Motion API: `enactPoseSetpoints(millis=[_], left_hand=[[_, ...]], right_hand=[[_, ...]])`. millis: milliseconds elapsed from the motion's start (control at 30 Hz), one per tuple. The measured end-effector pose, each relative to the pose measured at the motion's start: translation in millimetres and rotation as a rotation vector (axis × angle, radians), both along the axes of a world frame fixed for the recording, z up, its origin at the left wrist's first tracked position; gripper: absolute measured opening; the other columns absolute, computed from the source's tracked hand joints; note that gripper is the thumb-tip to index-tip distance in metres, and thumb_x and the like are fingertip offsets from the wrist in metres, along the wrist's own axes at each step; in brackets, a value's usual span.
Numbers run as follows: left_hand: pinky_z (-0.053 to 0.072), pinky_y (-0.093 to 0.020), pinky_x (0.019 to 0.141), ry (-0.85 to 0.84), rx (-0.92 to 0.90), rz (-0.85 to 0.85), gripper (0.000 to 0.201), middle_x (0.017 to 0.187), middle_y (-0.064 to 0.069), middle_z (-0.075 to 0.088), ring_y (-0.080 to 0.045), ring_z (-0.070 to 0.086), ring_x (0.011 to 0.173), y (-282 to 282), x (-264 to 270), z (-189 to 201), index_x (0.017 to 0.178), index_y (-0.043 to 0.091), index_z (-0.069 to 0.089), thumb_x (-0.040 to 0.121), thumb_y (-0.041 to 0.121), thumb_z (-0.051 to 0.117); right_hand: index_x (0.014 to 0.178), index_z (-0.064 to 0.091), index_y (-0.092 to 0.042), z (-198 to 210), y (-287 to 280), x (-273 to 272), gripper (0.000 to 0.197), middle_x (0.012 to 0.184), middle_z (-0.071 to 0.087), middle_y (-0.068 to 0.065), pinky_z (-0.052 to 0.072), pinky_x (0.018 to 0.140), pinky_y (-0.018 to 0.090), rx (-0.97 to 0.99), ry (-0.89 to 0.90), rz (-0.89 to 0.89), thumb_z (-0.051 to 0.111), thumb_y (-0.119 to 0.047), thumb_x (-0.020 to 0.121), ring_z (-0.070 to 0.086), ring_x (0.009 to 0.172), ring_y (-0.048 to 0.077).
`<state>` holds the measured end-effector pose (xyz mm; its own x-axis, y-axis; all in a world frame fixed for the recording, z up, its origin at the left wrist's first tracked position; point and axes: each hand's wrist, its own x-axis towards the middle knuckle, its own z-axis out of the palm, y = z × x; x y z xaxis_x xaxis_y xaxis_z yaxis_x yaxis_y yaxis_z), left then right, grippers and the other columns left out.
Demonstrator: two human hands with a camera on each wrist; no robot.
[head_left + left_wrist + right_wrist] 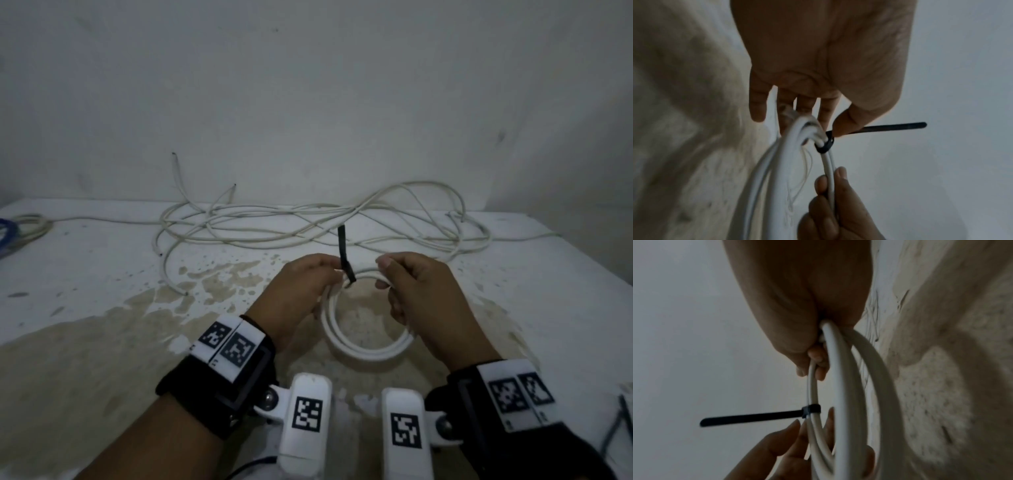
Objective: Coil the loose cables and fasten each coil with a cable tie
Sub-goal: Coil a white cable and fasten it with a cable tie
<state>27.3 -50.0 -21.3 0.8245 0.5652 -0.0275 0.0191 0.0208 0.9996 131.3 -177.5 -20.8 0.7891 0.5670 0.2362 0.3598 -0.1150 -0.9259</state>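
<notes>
Head view: a white cable coil (368, 346) hangs between both hands above the worn table (102, 308), a black cable tie (345, 255) looped round its far side with the free tail sticking up. The left hand (301, 291) clasps the coil's left side, thumb and finger meeting at the tie. The right hand (421, 294) curls round the right side, pinching the strands. Behind them, loose white cables (308, 219) sprawl along the wall (308, 85).

Bare utility room, stained white worktop (85, 308), blank wall (308, 85)
</notes>
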Motion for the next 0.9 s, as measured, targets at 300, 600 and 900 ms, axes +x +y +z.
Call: enactPoseSetpoints(millis=[300,600,900], left_hand=[[0.031,-0.017,0.04,-0.102,-0.269,0.038,0.013,0.065,-0.002,0.045,-0.007,0.033,0.044,-4,-5,5,0.086,0.012,0.052,0.099,0.011,0.046],[0.05,-0.026,0.05,-0.152,-0.476,0.016,0.013,0.067,-0.008,0.052,-0.015,0.047,0.05,0,-29,17,0.086,0.009,0.046,0.099,0.012,0.045],[0.058,-0.032,0.068,0.007,-0.123,0.049,0.016,0.096,-0.017,0.071,-0.023,0.065,0.079,11,-71,11,0.103,0.0,0.067,0.092,0.009,0.058]], right_hand=[[0.087,0.065,-0.011,-1,6,-13,0.022,0.068,0.068,0.004,0.042,0.042,0.023,0.125,0.115,0.117,0.051,-0.026,0.096,0.052,0.043,0.012],[0.072,0.057,-0.011,-7,20,-24,0.032,0.051,0.036,0.002,0.044,0.047,0.03,0.363,0.594,0.204,0.046,-0.026,0.098,0.036,0.044,0.015],[0.099,0.055,0.002,3,33,-29,0.029,0.05,0.035,-0.002,0.035,0.039,0.025,0.313,0.7,0.296,0.044,-0.025,0.099,0.032,0.041,0.011]])
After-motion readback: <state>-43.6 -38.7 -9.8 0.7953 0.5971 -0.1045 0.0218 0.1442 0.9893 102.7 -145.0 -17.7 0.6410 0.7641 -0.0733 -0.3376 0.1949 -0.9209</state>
